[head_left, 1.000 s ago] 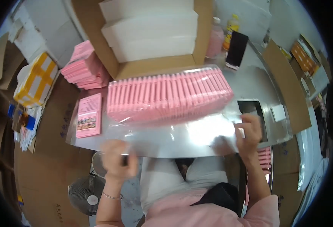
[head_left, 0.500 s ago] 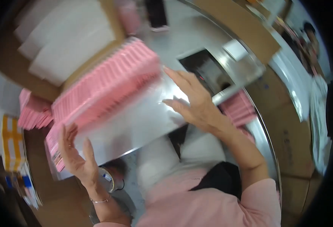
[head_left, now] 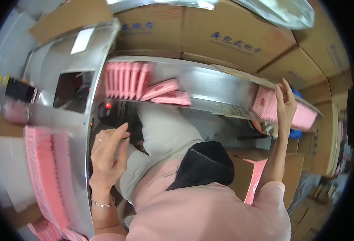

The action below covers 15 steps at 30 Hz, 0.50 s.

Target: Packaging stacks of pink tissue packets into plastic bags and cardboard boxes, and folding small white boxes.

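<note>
My right hand (head_left: pixel 286 105) reaches out to the far right, fingers stretched, over a row of pink tissue packets (head_left: pixel 266 103) standing on edge at the end of a metal trough (head_left: pixel 209 84). It lies against that row or just above it; I cannot tell which. Near the left, my left hand (head_left: pixel 110 154) hovers beside the metal table edge with fingers half bent, thumb apart and nothing in it. More pink packets (head_left: pixel 122 80) stand upright at the trough's left end, with two loose packets (head_left: pixel 171 97) lying beside them.
A long stack of pink packets (head_left: pixel 48 172) rests on the metal table (head_left: pixel 77 160) at left. A dark rectangular opening (head_left: pixel 74 91) and a phone-like black object (head_left: pixel 20 89) are farther up. Cardboard boxes (head_left: pixel 237 36) line the trough's far side; an open carton (head_left: pixel 241 170) stands near my right arm.
My view has swung right, from the long packet stack to the trough. My right hand now reaches the packets at its far end; my left hand has left the stack.
</note>
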Each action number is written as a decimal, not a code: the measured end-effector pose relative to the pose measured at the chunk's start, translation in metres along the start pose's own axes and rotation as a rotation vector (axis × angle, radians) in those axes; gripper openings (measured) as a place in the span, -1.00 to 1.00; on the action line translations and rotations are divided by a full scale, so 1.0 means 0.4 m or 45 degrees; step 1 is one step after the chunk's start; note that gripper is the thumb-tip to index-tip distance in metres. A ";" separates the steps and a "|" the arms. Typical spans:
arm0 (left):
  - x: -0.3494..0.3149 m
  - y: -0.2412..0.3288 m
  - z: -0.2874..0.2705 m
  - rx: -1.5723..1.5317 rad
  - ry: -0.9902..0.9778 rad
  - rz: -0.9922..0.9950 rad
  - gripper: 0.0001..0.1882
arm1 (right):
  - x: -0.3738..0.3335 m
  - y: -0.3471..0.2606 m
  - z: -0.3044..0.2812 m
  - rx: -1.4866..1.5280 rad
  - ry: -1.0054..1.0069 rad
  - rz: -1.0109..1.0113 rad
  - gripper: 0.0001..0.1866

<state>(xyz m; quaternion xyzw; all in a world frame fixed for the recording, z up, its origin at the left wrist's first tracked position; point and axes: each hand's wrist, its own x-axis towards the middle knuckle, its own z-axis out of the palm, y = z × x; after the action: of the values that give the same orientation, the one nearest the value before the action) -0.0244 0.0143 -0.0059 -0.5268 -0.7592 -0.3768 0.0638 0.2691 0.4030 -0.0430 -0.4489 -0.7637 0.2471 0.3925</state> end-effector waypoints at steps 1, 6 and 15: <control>0.024 0.007 0.029 -0.076 -0.096 0.019 -0.52 | -0.008 0.058 -0.084 -0.036 0.097 0.066 -0.54; 0.093 0.051 0.167 -0.204 -0.482 0.249 -0.58 | -0.119 0.253 -0.337 -0.527 0.419 0.251 -0.57; 0.166 0.165 0.401 -0.414 -0.789 0.681 -0.52 | -0.124 0.658 -0.498 -0.639 0.767 0.388 -0.45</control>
<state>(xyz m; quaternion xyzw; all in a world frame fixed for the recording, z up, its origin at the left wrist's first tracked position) 0.0505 0.1774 -0.0534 -0.7961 -0.5103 -0.2858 -0.1556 0.5764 0.4891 -0.1403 -0.6906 -0.5762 -0.0339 0.4358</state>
